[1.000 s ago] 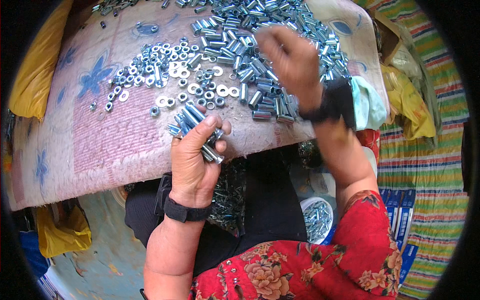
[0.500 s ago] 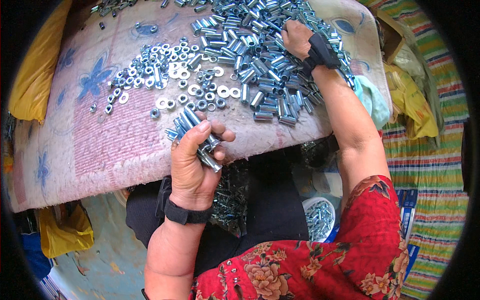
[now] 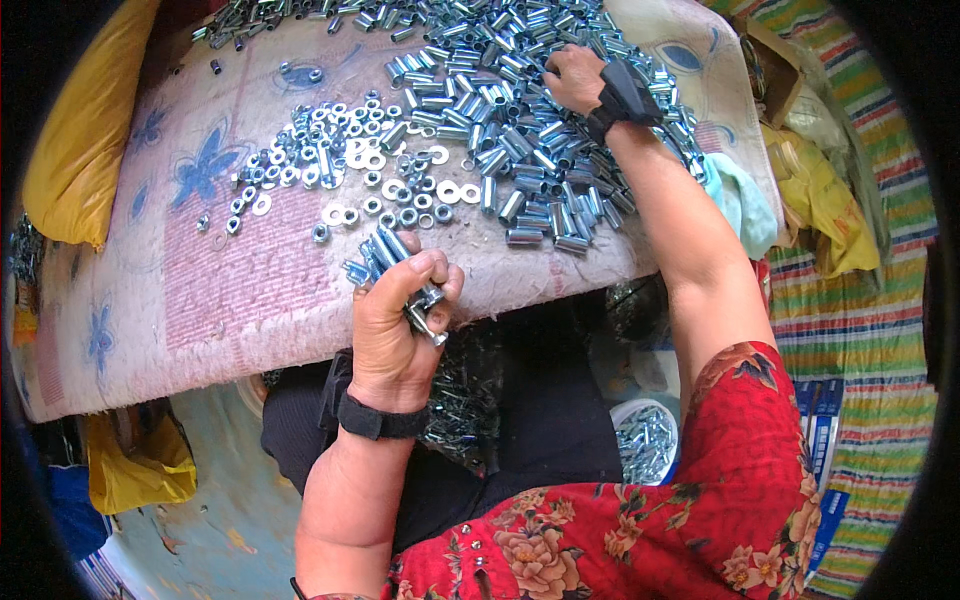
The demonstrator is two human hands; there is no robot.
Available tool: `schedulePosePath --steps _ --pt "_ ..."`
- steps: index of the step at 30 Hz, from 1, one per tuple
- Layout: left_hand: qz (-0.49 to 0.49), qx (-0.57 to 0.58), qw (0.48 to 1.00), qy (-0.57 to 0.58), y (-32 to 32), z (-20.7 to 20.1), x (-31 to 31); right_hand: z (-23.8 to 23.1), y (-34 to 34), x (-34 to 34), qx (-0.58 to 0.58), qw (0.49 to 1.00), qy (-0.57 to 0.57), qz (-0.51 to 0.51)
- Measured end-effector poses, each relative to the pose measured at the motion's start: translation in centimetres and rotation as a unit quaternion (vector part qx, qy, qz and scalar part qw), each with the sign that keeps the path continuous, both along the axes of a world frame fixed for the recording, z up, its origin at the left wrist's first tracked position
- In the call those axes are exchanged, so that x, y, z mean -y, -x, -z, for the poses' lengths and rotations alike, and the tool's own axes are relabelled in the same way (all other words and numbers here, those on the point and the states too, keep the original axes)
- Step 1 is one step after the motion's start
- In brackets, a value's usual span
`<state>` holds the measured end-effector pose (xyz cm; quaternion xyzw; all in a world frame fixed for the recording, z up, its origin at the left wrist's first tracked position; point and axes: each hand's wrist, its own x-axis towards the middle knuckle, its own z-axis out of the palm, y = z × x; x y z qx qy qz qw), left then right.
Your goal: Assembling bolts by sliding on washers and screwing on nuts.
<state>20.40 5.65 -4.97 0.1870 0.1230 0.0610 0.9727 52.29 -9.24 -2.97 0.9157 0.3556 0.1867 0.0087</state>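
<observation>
My left hand, just off the table's near edge, is closed around a bundle of zinc-coloured bolts, several of which seem to have sleeves on them. Their ends stick out past my thumb and below my fingers. Farther off to the right, my right hand reaches down into a big heap of short shiny metal sleeves. Its fingers are curled together, and their tips are hidden, so what they pinch does not show. Left of the heap lie loose hex nuts and flat washers.
A worn patterned cloth covers the table. A white tub of small metal parts stands below, right of my lap. A pale teal cloth hangs at the right edge, near yellow bags. A yellow sack is at the left.
My right hand has shifted slightly left and nearer within the sleeve heap. My left hand still grips the bolts and has moved a little to the right. The view has shifted slightly.
</observation>
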Motion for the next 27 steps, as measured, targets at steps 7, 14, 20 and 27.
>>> schedulePosePath --steps 7,14,20,27 --pt "0.023 -0.038 0.996 -0.075 0.2 -0.2 0.3 -2.6 2.5 3.2 -0.003 0.970 -0.242 -0.018" --pt "0.144 0.017 0.949 -0.279 1.4 -1.6 1.9 -5.2 22.7 7.0 -0.439 0.832 -0.305 -0.150" --pt "0.252 -0.013 0.904 -0.344 5.1 0.4 6.0 -1.6 29.7 7.9 -0.526 0.765 -0.349 -0.129" --pt "0.178 -0.103 0.944 -0.259 9.4 1.0 6.6 0.5 23.2 8.7 -0.113 0.945 -0.281 -0.121"
